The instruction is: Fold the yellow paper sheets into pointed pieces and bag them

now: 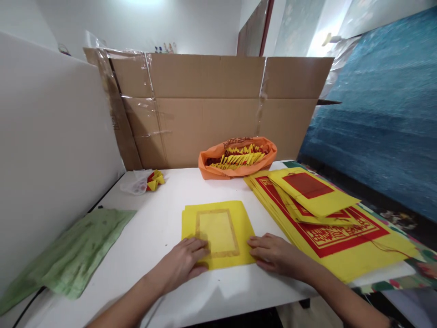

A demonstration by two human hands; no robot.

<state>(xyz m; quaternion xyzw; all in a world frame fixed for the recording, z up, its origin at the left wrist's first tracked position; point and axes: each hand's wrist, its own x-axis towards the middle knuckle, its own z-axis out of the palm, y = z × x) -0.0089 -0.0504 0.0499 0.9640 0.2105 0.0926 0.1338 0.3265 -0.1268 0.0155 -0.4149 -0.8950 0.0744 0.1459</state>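
A yellow paper sheet (218, 234) lies on the white table in front of me, with overlapping layers at its left edge. Its upper face carries a brownish rectangular outline around a paler middle. My left hand (189, 257) rests over its lower left part, fingers stretched out on the paper and thumb near the front edge. At the right edge, my right hand (269, 253) touches the paper with extended fingertips, its thumb lower down. Neither hand visibly grips anything.
Yellow sheets with red prints (336, 239) are stacked on the right, smaller ones (307, 189) on top. An orange bag (208, 171) holds folded yellow-red pieces. A cardboard panel (208, 114) stands behind. Leftward are a plastic bag (134, 183), yellow-red folded pieces (155, 181) and a green cloth (80, 248).
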